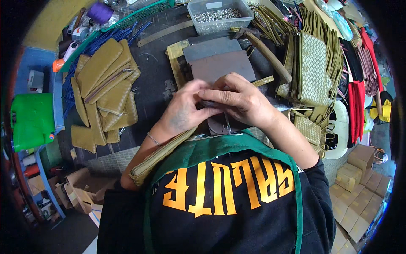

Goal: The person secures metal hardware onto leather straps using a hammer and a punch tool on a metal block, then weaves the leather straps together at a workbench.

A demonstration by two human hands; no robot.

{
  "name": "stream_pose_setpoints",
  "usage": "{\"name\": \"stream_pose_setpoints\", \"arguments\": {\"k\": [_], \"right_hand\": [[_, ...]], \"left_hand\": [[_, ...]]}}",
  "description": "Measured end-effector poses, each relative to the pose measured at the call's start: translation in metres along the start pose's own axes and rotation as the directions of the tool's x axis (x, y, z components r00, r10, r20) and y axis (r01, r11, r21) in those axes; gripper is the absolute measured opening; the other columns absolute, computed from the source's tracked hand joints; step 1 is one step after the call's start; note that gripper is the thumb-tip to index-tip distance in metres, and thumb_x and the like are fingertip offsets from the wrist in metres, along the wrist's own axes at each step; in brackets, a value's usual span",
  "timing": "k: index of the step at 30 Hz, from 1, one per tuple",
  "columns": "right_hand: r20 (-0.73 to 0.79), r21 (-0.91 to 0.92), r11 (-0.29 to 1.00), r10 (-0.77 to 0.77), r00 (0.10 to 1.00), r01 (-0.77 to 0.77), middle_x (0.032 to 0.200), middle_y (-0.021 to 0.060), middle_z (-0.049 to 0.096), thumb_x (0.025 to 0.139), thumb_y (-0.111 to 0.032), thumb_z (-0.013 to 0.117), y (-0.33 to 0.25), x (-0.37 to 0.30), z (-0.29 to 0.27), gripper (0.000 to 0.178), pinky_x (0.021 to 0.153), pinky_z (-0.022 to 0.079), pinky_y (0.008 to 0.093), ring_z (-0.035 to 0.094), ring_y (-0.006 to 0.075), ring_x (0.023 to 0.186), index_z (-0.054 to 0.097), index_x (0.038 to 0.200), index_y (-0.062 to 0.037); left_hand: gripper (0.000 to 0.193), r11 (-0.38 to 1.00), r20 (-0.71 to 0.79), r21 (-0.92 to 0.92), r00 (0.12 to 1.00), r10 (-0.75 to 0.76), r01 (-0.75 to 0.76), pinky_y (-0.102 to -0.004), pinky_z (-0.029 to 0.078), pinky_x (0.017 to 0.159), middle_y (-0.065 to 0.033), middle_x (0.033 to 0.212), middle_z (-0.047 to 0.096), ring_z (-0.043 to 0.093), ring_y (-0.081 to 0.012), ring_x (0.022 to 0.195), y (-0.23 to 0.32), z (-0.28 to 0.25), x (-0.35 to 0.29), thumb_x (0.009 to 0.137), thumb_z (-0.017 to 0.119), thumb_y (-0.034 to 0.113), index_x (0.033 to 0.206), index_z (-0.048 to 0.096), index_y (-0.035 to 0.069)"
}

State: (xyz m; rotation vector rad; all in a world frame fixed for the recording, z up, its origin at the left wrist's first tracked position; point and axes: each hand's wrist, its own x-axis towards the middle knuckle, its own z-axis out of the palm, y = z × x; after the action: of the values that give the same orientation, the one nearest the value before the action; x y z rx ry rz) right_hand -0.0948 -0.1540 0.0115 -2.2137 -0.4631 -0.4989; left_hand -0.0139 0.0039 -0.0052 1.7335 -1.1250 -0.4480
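Note:
My left hand (184,106) and my right hand (243,98) meet over the near side of the workbench. Their fingers are curled together in a pinch around something small and dark, mostly hidden by the fingers. The left fingertips are slightly blurred. Just beyond the hands lies a brown flat board (220,65) with a grey strip along its far edge. Under the hands a dark rounded piece (218,126) shows in part. A folded olive woven piece (158,155) lies along my left forearm, against my green apron (224,144).
Olive pouches (105,82) with zippers are piled on the left. A hammer (268,57) lies beyond my right hand, beside olive woven pieces (313,67) and straps. At the back stand a clear tub (220,27) of small metal parts and a metal ruler (165,34).

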Motion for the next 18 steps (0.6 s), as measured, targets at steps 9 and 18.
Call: {"name": "stream_pose_setpoints", "arguments": {"k": [9, 18], "right_hand": [[-0.132, 0.163, 0.986, 0.047, 0.99, -0.025, 0.086, 0.0082, 0.054, 0.07, -0.008, 0.067, 0.013, -0.002, -0.03, 0.042, 0.075, 0.045, 0.0307, 0.053, 0.022, 0.083, 0.056, 0.11, -0.0099], [-0.282, -0.767, 0.289, 0.651, 0.705, -0.573, 0.097, 0.0124, 0.054, 0.071, -0.028, 0.066, 0.121, -0.045, -0.05, 0.055, 0.077, 0.044, 0.0423, 0.054, 0.0325, 0.091, 0.044, 0.118, -0.0082]], "left_hand": [[0.015, 0.962, -0.004, 0.203, 0.983, 0.186, -0.181, -0.0294, 0.046, 0.062, -0.0072, 0.074, 0.06, 0.057, -0.0181, 0.071, -0.006, 0.0, 0.004, 0.067, 0.07, 0.009, 0.077, 0.061, 0.001], [0.019, 0.985, -0.034, 0.109, 0.99, 0.137, -0.133, -0.0284, 0.044, 0.059, -0.0075, 0.072, 0.06, 0.055, -0.0178, 0.065, -0.006, 0.002, 0.004, 0.07, 0.07, 0.016, 0.077, 0.062, 0.001]]}}
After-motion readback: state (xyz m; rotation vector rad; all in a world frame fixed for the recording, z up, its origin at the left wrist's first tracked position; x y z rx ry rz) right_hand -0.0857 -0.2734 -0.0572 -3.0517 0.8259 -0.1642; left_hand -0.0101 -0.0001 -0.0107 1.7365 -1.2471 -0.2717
